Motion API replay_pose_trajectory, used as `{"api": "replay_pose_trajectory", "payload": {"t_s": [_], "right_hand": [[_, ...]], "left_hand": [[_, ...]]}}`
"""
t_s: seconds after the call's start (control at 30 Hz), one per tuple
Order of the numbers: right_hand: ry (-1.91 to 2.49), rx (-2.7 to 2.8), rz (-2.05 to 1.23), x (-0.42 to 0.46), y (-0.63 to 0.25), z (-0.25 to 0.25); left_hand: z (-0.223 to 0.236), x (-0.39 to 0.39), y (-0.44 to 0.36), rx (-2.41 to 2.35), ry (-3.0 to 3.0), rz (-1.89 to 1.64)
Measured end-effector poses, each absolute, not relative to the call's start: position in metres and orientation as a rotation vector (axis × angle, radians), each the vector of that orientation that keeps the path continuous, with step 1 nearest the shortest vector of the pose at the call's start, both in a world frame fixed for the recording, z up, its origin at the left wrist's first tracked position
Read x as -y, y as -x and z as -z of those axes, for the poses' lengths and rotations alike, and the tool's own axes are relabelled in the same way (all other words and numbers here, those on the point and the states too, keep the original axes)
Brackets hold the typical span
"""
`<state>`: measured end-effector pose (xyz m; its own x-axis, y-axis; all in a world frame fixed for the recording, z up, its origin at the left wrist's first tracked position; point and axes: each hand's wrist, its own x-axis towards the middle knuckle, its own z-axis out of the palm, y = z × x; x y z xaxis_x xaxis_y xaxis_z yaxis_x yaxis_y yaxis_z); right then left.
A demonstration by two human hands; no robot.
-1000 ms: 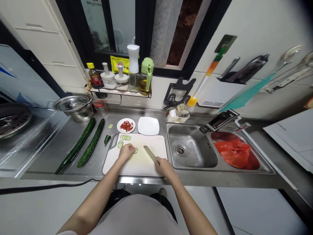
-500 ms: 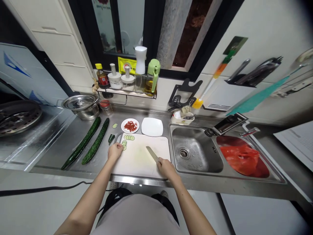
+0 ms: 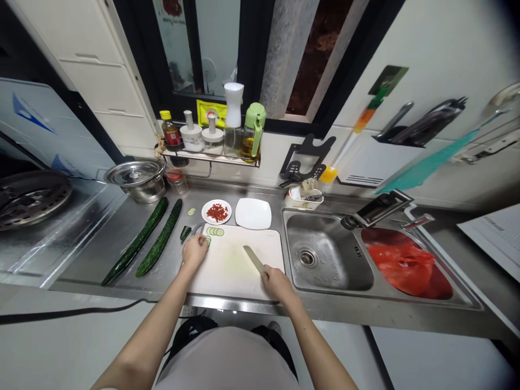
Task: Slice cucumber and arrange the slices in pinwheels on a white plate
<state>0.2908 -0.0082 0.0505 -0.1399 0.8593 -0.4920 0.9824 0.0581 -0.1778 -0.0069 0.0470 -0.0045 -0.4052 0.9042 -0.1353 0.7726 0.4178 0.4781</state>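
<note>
My right hand [image 3: 275,281] is closed on the handle of a knife [image 3: 254,259], whose blade points up-left over the white cutting board [image 3: 239,271]. At the board's left edge, my left hand [image 3: 194,250] lies curled over some cucumber slices; what its fingers hold is hidden. More cucumber slices [image 3: 215,232] sit in a row at the board's top left corner. Two whole cucumbers [image 3: 150,240] lie side by side on the steel counter to the left. A cut cucumber end [image 3: 185,233] rests between them and the board.
A small plate of chopped red chilli [image 3: 216,212] and a bare white plate [image 3: 253,213] stand behind the board. A steel sink [image 3: 325,260] lies right of it, then a basin with a red bag [image 3: 406,263]. A lidded pot [image 3: 136,179] and a condiment shelf [image 3: 211,142] stand behind.
My left hand slid from the middle of the board to its left edge, taking cucumber slices with it. My right hand and the knife stayed in place.
</note>
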Motion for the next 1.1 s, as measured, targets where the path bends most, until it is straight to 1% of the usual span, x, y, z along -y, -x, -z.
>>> {"api": "replay_pose_trajectory", "payload": {"t_s": [0.13,0.5,0.77,1.1], "right_hand": [[-1.874,-2.081,0.696,0.007,-0.292,-0.046],[-1.894,-2.071,0.696,0.008,-0.290,-0.048],[-1.870,-2.072,0.706,0.008,-0.290,-0.056],[-1.880,-2.075,0.728,0.007,-0.293,-0.045]], "left_hand": [[-0.002,-0.060,-0.009,-2.263,-1.588,-0.499],[0.002,-0.087,-0.031,-2.252,-1.834,-0.215],[0.007,-0.095,-0.029,-2.237,-1.772,-0.262],[-0.003,-0.096,-0.032,-2.167,-1.742,-0.269]]}}
